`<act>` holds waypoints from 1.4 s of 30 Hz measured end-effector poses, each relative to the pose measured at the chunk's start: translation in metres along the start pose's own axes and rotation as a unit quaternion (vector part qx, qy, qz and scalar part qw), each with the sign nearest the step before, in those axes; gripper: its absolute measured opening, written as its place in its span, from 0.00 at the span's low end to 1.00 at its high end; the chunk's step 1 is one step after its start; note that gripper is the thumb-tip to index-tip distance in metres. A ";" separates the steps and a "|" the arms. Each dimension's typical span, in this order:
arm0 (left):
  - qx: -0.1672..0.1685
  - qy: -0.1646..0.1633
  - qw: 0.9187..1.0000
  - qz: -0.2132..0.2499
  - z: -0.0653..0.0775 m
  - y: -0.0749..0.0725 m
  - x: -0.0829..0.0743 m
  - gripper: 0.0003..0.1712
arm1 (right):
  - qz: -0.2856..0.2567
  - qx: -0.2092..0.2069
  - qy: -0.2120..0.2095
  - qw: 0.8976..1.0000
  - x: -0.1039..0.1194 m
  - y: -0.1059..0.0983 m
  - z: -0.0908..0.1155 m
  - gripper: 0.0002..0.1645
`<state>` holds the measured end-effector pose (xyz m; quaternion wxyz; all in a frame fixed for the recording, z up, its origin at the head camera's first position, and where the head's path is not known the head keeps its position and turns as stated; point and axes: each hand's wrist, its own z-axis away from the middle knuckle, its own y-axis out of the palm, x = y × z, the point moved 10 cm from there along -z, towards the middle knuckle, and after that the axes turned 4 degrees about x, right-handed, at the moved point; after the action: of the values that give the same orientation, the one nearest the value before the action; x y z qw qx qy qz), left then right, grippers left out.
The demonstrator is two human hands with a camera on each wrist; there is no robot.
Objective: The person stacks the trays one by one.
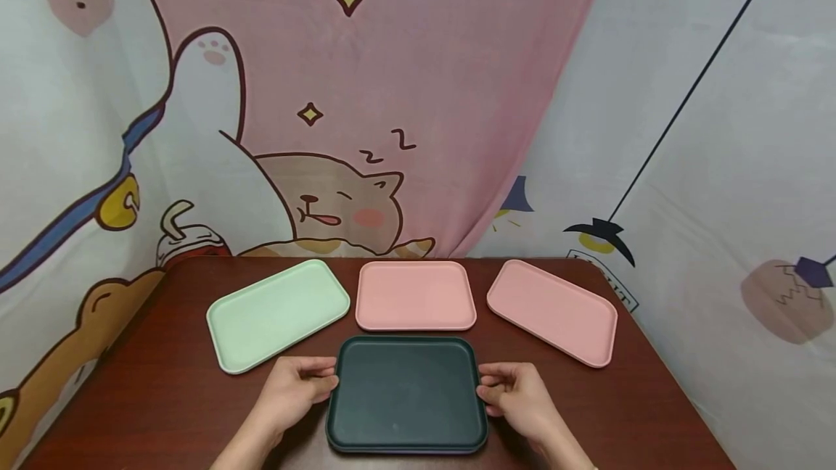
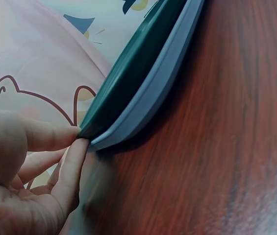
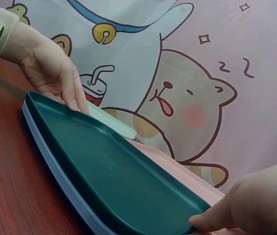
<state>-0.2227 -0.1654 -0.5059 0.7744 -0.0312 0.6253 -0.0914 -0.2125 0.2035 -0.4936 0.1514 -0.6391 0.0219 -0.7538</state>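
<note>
A dark green rectangular tray [image 1: 406,394] lies at the front middle of the table. Under it sits a blue-grey tray [image 2: 163,81], whose rim shows in both wrist views. My left hand [image 1: 290,394] pinches the green tray's left edge between thumb and fingers. On the opposite edge my right hand [image 1: 519,397] pinches the same tray with its thumb on top. In the left wrist view a narrow gap parts the green rim from the tray below near the far end. Some fingertips under the rims are hidden.
Behind the green tray lies a pink tray [image 1: 416,296]. A mint green tray [image 1: 277,316] is angled at the left, and a second pink tray [image 1: 551,312] is angled at the right. All rest on the brown wooden table [image 1: 150,390]. A cartoon-printed curtain [image 1: 418,56] hangs behind.
</note>
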 end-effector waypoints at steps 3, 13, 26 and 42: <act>0.001 0.000 1.000 -0.001 -0.001 0.000 0.000 0.20 | -0.002 0.002 0.001 1.000 0.000 0.000 0.000 0.22; 0.010 -0.002 1.000 0.003 -0.002 -0.001 -0.001 0.20 | -0.012 -0.001 0.012 1.000 -0.001 0.001 0.001 0.22; 0.010 0.005 1.000 -0.029 -0.002 -0.001 -0.009 0.19 | -0.008 -0.018 0.013 1.000 0.000 0.002 0.000 0.21; 0.018 0.024 0.999 -0.031 -0.001 0.006 -0.012 0.19 | 0.039 -0.064 0.021 0.997 0.003 -0.005 0.000 0.17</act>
<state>-0.2253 -0.1575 -0.4956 0.7562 -0.0347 0.6410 -0.1270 -0.2142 0.2080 -0.4897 0.1389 -0.6305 0.0981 -0.7574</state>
